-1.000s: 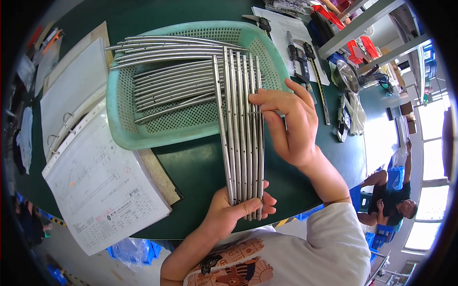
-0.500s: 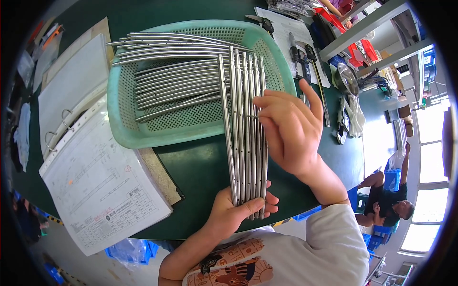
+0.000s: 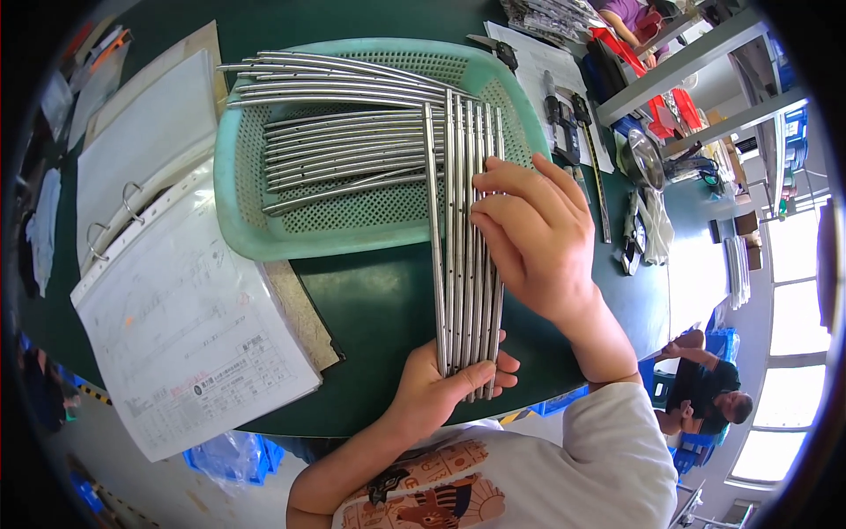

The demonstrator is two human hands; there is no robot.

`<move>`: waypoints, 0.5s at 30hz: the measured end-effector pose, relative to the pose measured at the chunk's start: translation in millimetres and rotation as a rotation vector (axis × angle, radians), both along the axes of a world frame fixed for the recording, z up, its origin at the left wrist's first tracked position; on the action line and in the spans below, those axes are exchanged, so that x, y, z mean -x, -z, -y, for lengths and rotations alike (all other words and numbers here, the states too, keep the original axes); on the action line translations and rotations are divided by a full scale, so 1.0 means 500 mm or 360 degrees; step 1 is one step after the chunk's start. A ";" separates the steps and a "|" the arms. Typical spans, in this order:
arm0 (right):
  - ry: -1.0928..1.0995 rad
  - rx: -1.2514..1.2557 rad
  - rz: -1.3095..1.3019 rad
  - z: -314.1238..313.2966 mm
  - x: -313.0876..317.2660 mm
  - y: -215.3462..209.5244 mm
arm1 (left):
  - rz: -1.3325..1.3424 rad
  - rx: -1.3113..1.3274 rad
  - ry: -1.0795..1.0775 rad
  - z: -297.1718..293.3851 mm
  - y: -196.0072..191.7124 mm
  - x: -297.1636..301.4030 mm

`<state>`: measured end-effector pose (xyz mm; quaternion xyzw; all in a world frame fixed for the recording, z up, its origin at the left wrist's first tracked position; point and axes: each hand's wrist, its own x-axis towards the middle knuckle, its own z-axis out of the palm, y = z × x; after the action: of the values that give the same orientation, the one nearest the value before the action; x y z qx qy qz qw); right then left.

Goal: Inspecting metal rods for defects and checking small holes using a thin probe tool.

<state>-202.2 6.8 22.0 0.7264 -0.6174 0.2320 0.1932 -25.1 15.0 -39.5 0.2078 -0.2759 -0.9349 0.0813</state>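
Note:
My left hand (image 3: 445, 379) is wrapped round the lower ends of several slim metal tubes (image 3: 464, 264), thumb across the front. Side by side, the tubes rise over the basket's near rim; small dark holes dot their length. The leftmost tube splays slightly away at its top. At the upper right of this bundle, my right hand (image 3: 542, 238) is closed in a pinch, its fingertips against the tubes. A thin metal pin showed at those fingertips a moment ago; now the fingers mostly hide it. Behind the bundle, a pale green perforated basket (image 3: 231, 207) holds more tubes (image 3: 352, 145).
An open ring binder (image 3: 194, 326) with drawings lies left on the green table (image 3: 379, 295). Calipers (image 3: 577, 115), a micrometer (image 3: 555, 110), a metal bowl (image 3: 643, 159) and a white glove (image 3: 656, 229) lie to the right. Another person (image 3: 718, 388) sits at the far right.
The tube bundle and both hands have shifted slightly right in view, as has the basket. My right fingertips have come in closer against the tubes, and the pin's tip no longer shows clearly.

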 end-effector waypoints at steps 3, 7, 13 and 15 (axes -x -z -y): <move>-0.0003 0.0068 0.0059 -0.003 -0.002 0.005 | -0.0018 -0.0019 0.0006 0.000 0.004 0.000; -0.0015 0.0127 0.0085 0.001 -0.001 0.000 | -0.0027 -0.0002 -0.0016 -0.001 0.005 0.003; 0.0021 0.0089 0.0052 0.000 -0.006 -0.002 | -0.0002 0.0092 -0.0071 -0.011 0.003 0.011; 0.0029 0.0096 0.0059 0.002 -0.010 -0.003 | 0.0015 0.0113 -0.0084 -0.013 0.003 0.012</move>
<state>-197.3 6.0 23.5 0.7102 -0.6202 0.2621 0.2056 -30.9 21.6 -40.7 0.2164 -0.3036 -0.9212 0.1118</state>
